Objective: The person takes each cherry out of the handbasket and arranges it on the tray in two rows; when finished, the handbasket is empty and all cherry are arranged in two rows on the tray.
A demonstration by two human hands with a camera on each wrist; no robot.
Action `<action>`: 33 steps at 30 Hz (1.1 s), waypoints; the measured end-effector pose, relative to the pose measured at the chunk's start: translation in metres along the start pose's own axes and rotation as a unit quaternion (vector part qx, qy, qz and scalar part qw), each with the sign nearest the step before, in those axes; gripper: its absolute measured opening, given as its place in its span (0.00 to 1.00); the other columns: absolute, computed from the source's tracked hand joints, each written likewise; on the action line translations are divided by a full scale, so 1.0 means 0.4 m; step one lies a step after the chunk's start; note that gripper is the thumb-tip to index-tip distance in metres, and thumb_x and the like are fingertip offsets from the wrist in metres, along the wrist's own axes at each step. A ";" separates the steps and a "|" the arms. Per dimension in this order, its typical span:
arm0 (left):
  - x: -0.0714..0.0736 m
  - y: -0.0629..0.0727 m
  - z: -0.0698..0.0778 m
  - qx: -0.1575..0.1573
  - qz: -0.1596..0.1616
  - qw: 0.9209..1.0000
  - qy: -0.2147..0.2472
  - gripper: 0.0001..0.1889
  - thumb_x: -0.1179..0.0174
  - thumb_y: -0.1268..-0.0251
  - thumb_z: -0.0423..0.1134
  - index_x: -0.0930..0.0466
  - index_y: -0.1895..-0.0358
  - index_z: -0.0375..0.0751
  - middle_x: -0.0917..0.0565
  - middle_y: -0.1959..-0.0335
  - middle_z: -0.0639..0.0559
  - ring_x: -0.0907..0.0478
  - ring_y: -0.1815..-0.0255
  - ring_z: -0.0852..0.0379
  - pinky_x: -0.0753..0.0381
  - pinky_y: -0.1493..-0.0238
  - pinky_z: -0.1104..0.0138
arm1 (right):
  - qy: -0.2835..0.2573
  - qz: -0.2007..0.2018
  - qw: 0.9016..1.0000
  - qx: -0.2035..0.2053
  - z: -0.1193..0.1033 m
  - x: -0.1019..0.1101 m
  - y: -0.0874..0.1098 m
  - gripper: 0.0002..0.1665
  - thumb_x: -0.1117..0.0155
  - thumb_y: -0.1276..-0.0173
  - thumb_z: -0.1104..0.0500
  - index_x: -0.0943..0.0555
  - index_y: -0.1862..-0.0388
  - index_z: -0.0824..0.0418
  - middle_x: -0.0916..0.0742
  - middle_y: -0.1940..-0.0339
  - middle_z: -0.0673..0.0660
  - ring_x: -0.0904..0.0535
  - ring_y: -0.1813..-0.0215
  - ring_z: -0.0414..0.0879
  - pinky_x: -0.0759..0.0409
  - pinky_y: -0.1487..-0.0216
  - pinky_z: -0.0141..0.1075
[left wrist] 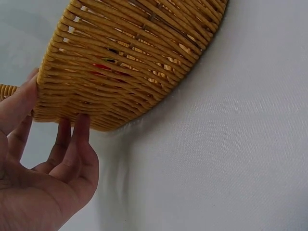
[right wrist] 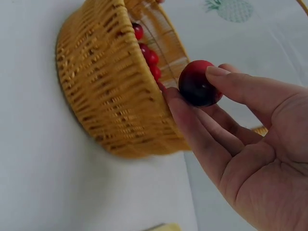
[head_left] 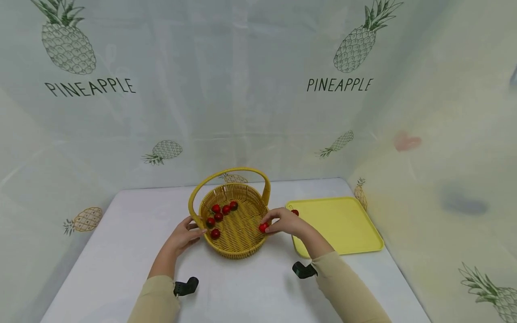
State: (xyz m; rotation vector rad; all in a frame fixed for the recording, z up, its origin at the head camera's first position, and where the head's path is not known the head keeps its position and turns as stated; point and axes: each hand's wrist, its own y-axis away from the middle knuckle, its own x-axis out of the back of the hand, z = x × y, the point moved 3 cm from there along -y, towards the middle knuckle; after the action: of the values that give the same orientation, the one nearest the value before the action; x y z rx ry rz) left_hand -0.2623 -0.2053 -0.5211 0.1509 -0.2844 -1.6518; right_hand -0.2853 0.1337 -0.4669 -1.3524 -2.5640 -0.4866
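Observation:
A round yellow wicker basket (head_left: 238,255) with a tall arched handle stands on the table, with several dark red cherries (head_left: 226,209) lying along its left side. My left hand (head_left: 186,234) grips the basket's left edge near the foot of the handle; in the left wrist view its fingertips press the woven wall (left wrist: 130,82). Between thumb and fingers, my right hand (head_left: 282,220) pinches another cherry (right wrist: 199,83), red on top and nearly black below. That hand is at the basket's right rim, the cherry overlapping the inside of the basket in the head view.
To the right lies a yellow rectangular tray (head_left: 343,224); one cherry (head_left: 295,212) is at its upper left corner, partly behind the right hand. The white table (head_left: 238,291) backs onto a curtain (head_left: 242,112) printed with pineapples.

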 end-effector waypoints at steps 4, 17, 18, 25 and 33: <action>0.003 0.003 -0.001 0.001 0.002 1.000 -0.005 0.33 0.35 0.37 0.32 0.39 0.31 0.34 0.33 0.37 0.30 0.24 0.51 0.50 0.26 0.47 0.53 | -0.015 0.001 1.000 0.009 0.009 0.023 0.017 0.13 0.33 0.37 0.71 0.17 0.53 0.68 0.15 0.56 0.59 0.15 0.59 0.51 0.17 0.54 0.47; 0.000 -0.011 -0.005 0.000 -0.003 1.000 0.007 0.32 0.35 0.36 0.33 0.39 0.32 0.35 0.35 0.35 0.31 0.25 0.47 0.49 0.29 0.41 0.49 | -0.039 0.053 0.998 -0.007 0.045 0.133 0.066 0.19 0.36 0.33 0.68 0.21 0.44 0.73 0.17 0.51 0.65 0.15 0.55 0.52 0.18 0.53 0.45; 0.000 -0.011 -0.006 0.001 -0.001 1.000 0.009 0.31 0.34 0.37 0.33 0.38 0.33 0.36 0.35 0.36 0.31 0.25 0.48 0.49 0.28 0.41 0.49 | -0.044 0.058 0.997 -0.009 0.051 0.140 0.068 0.20 0.36 0.33 0.68 0.21 0.44 0.74 0.17 0.50 0.65 0.15 0.55 0.52 0.18 0.53 0.45; -0.002 -0.009 -0.008 0.002 0.002 1.000 0.010 0.32 0.35 0.36 0.32 0.39 0.32 0.35 0.35 0.36 0.31 0.24 0.51 0.51 0.29 0.41 0.48 | -0.071 0.123 0.990 -0.008 0.101 0.188 0.074 0.20 0.37 0.32 0.69 0.23 0.43 0.75 0.18 0.49 0.70 0.16 0.55 0.56 0.18 0.53 0.44; -0.003 -0.006 -0.006 0.005 -0.001 1.000 0.007 0.31 0.36 0.35 0.31 0.40 0.32 0.35 0.35 0.35 0.30 0.24 0.49 0.49 0.29 0.41 0.48 | -0.002 0.185 0.983 -0.016 0.145 0.227 0.089 0.20 0.36 0.30 0.63 0.21 0.43 0.71 0.20 0.43 0.68 0.17 0.50 0.56 0.19 0.50 0.42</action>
State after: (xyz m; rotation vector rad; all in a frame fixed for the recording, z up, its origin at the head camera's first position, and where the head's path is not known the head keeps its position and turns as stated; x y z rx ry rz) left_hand -0.2640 -0.2042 -0.5241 0.1696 -0.2814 -1.6512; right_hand -0.3080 0.2434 -0.4841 -1.7880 -2.2358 -0.4571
